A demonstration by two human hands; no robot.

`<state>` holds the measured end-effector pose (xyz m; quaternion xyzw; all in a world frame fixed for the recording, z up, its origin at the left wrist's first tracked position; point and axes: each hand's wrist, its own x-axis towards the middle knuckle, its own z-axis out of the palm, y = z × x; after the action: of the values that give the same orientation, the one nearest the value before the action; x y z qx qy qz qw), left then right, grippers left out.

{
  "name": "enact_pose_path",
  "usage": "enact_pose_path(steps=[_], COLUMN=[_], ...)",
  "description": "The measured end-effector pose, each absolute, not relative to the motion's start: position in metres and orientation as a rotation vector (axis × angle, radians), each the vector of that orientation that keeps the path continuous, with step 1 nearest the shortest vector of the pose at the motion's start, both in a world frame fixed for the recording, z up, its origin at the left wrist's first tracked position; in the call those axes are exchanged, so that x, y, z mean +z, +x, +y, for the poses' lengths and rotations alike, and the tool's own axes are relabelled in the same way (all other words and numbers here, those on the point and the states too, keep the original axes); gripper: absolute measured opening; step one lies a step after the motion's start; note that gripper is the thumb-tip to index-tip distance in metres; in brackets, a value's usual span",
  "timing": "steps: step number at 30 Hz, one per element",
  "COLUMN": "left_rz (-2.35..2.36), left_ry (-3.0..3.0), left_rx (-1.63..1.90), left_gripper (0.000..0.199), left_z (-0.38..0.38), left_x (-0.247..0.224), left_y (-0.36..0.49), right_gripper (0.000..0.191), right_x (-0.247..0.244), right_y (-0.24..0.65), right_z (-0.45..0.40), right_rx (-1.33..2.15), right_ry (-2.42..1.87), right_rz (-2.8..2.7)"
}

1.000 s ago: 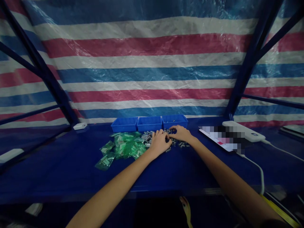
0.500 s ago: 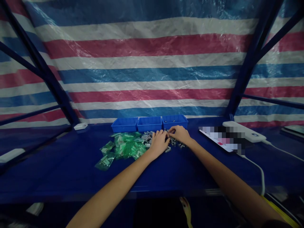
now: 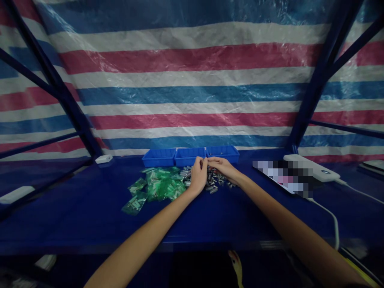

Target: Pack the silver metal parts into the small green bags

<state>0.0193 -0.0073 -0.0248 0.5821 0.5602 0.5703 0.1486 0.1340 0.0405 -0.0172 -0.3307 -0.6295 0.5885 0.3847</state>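
Note:
My left hand (image 3: 198,175) and my right hand (image 3: 223,168) meet fingertip to fingertip above a pile of small metal cylindrical pieces (image 3: 212,187). The left fingers are curled and pressed together; whatever they pinch is too small to make out. On the right, the fingers are closed toward the left ones, and their contents are hidden too. Left of the pile lies a heap of green-tinted clear plastic bags (image 3: 162,186) holding small pieces. Just behind the hands stand three blue bins, the left bin (image 3: 158,161), the middle bin (image 3: 187,162) and the right bin (image 3: 232,157), which has a few small pieces inside.
A phone (image 3: 276,179) with a blurred screen lies to the right, beside a white power bank (image 3: 312,168) with a white cable (image 3: 334,222). Small white boxes (image 3: 103,159) sit at the left. Blue metal posts (image 3: 310,92) and a striped plastic sheet (image 3: 192,96) enclose the blue tabletop (image 3: 90,212).
My left hand has lifted off the pile and turned, its spread fingers now drawn together. The right hand has shifted slightly left, so both sets of fingertips now meet.

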Motion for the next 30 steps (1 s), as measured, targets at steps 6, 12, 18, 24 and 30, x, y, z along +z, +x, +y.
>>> enact_pose_path(steps=[6,12,18,24,30], left_rz=[1.601,1.551,1.515,1.524,1.585], left_ry=[1.526,1.465,1.497,1.516,1.514], left_rx=[1.686,1.698,1.681,1.671,1.65], left_gripper=[0.023,0.025,0.028,0.028,0.029], left_z=[-0.0063,-0.0029,-0.0024,-0.005,-0.0049], left_x=[-0.024,-0.0276,-0.0293,-0.027,-0.0258], left_y=[0.0216,0.0199,0.0187,0.0201,0.0204], right_gripper=[0.035,0.031,0.024,0.021,0.027], right_x=[-0.0196,-0.0164,-0.0146,-0.0128,-0.0175], right_y=[0.1347,0.1312,0.131,0.1299,0.1286], right_z=[0.0443,0.0392,0.0367,0.0367,0.041], right_rx=[1.517,1.504,1.467,1.448,1.41], right_ry=[-0.8,-0.811,-0.856,-0.836,-0.83], right_rz=[-1.579,-1.496,-1.529,-1.507,-1.501])
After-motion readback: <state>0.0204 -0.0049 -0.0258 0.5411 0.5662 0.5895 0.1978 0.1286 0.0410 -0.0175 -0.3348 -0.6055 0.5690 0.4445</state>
